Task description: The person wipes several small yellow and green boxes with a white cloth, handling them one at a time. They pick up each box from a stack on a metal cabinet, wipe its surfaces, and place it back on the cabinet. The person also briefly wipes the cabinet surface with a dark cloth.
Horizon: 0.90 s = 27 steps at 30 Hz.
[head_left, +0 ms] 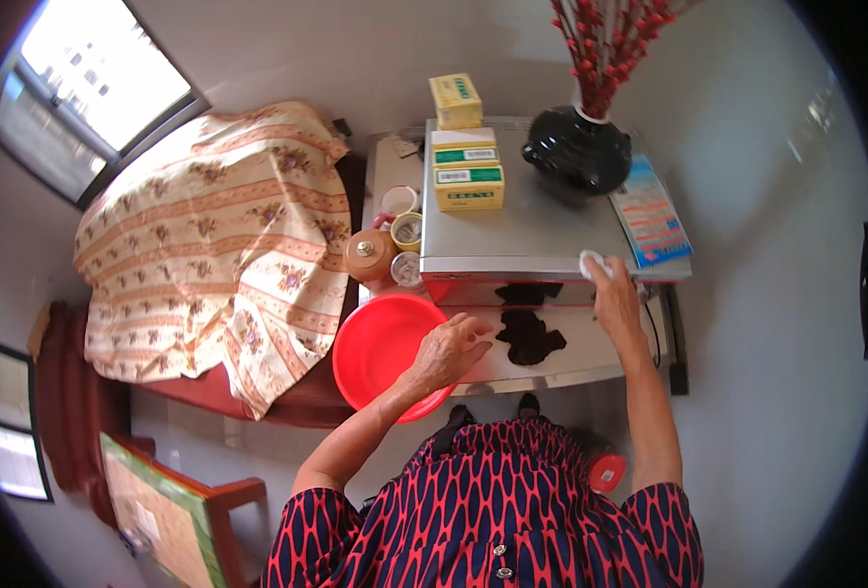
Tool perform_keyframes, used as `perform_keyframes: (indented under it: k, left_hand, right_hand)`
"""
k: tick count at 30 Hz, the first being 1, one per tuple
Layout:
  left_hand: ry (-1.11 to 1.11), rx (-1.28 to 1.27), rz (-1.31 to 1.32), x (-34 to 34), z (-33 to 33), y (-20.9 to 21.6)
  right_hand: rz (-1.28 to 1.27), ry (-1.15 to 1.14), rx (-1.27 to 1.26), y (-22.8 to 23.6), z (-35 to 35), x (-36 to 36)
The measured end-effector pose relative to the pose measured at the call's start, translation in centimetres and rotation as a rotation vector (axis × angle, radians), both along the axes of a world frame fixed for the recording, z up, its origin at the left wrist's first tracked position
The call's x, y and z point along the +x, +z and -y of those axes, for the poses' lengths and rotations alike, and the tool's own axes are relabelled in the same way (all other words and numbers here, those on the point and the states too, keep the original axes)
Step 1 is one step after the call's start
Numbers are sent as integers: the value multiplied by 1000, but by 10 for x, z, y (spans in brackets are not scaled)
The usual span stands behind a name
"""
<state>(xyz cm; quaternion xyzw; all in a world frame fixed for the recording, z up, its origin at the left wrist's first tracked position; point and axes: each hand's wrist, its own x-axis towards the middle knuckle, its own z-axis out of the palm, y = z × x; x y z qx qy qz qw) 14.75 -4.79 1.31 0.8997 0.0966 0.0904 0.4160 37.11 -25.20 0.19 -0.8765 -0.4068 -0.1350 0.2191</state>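
My right hand is closed on a small white cloth at the front edge of the grey cabinet top, towards its right end. My left hand holds nothing, its fingers apart and slightly bent. It hovers over the right rim of a red plastic basin, whose visible inside is plain red. To the right of that hand, a crumpled black cloth lies on the white lower ledge. Another dark piece shows just behind it, under the cabinet top.
Yellow-and-green boxes, a black vase with red berry stems and a blue-and-white printed booklet stand or lie on the cabinet. Cups and a brown lidded jar crowd its left side. A flowered cover drapes a sofa.
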Motion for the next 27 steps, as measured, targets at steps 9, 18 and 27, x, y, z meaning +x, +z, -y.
perform_keyframes:
  k: [9,18,27]
  left_hand:
    - [145,-756,-297,3,33,-17]
    - [408,-1509,-200,35,86,-11]
    - [387,-1227,-258,65,96,6]
  right_hand:
    - [-488,495,-25,19,19,-38]
    - [-350,678,-366,13,56,-17]
    - [-105,231,-106,28,24,34]
